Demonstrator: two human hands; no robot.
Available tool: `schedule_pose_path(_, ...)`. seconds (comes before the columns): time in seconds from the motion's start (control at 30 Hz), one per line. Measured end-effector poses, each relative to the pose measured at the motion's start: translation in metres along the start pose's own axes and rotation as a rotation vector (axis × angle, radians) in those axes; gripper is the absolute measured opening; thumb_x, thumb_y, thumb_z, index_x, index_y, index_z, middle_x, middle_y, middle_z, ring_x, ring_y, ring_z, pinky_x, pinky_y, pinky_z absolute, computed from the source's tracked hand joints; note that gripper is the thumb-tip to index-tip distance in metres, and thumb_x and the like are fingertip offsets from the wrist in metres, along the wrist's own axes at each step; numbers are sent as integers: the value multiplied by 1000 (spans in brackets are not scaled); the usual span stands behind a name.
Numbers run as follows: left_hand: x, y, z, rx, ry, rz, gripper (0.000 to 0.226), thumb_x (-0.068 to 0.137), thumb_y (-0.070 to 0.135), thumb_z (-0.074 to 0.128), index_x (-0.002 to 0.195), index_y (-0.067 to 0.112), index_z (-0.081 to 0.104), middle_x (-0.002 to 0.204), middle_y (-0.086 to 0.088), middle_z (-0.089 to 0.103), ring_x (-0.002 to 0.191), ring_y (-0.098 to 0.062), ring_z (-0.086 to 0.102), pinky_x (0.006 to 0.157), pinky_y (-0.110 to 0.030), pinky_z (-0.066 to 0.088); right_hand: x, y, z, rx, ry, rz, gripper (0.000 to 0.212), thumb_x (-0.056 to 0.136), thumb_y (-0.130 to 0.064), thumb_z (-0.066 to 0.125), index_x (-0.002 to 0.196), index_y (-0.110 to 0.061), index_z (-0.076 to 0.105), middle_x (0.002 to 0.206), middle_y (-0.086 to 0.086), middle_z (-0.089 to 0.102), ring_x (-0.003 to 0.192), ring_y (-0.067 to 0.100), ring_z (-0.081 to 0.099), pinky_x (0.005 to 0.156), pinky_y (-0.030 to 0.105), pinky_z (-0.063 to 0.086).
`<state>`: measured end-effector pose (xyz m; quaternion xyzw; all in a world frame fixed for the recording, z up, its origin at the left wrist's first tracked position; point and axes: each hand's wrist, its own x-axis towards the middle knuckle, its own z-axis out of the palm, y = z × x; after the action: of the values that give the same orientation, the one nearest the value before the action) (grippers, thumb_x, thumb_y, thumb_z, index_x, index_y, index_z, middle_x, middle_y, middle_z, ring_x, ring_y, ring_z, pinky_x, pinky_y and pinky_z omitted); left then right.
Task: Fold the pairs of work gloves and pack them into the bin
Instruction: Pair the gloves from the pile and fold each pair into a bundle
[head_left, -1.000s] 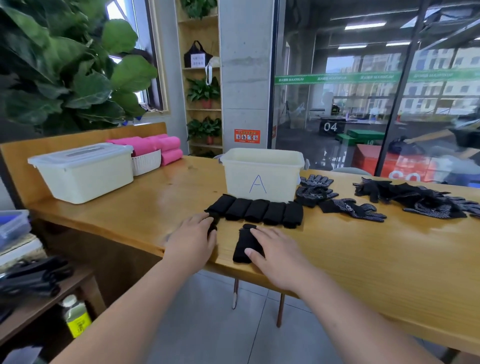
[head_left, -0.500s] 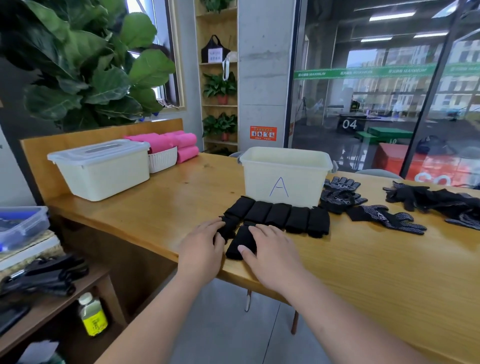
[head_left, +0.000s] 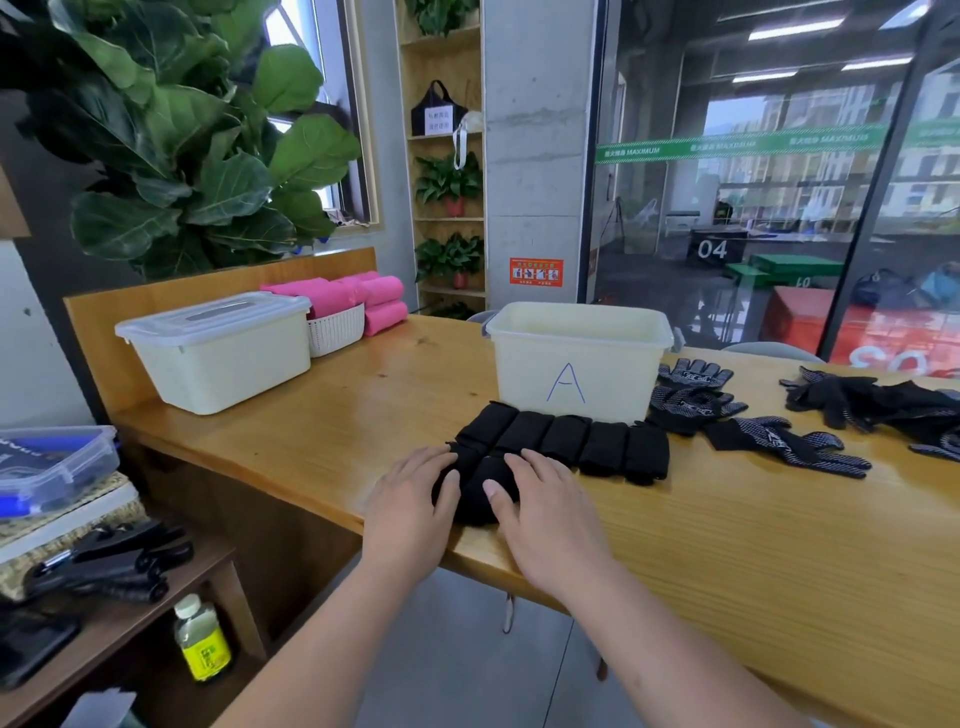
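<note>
My fingers (head_left: 524, 462), spread and flat on both hands, left (head_left: 410, 504) and right (head_left: 545, 514), press two folded gloves (head_left: 475, 493) at the table (head_left: 779, 545) edge, touching the folded row (head_left: 576, 441) before bin (head_left: 576, 364) A.

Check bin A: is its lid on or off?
Off. Bin A shows an open rim and bare inner wall; no lid sits on it. Whether anything is inside cannot be told.

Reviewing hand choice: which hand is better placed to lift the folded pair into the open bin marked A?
Right, probably. The right hand lies flat on the black folded glove bundle, nearer the cream plastic bin marked A; the left hand rests at the bundle's far-side edge.
</note>
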<state>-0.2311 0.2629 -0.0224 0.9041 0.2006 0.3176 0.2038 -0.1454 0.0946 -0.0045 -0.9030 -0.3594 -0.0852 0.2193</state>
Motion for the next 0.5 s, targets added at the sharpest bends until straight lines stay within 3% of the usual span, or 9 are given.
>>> schedule_pose_path(0.27, 0, 19, -10, -9, -28, 64, 46, 109, 49, 46, 149, 31, 58, 159, 18, 46, 156, -6, 25, 127, -38, 26, -11, 15, -14, 171, -3, 32, 67, 108, -64, 24, 164, -27, 32, 171, -9, 28, 161, 15, 11, 131, 41, 19)
schedule_pose_path(0.5, 0, 71, 11, -12, -56, 222, 46, 106, 50, 53, 146, 30, 61, 158, 18, 48, 157, -5, 24, 127, -42, 27, -35, 49, -39, -13, 39, 26, 68, 109, -64, 20, 166, -28, 27, 175, -9, 17, 163, 15, -2, 131, 43, 14)
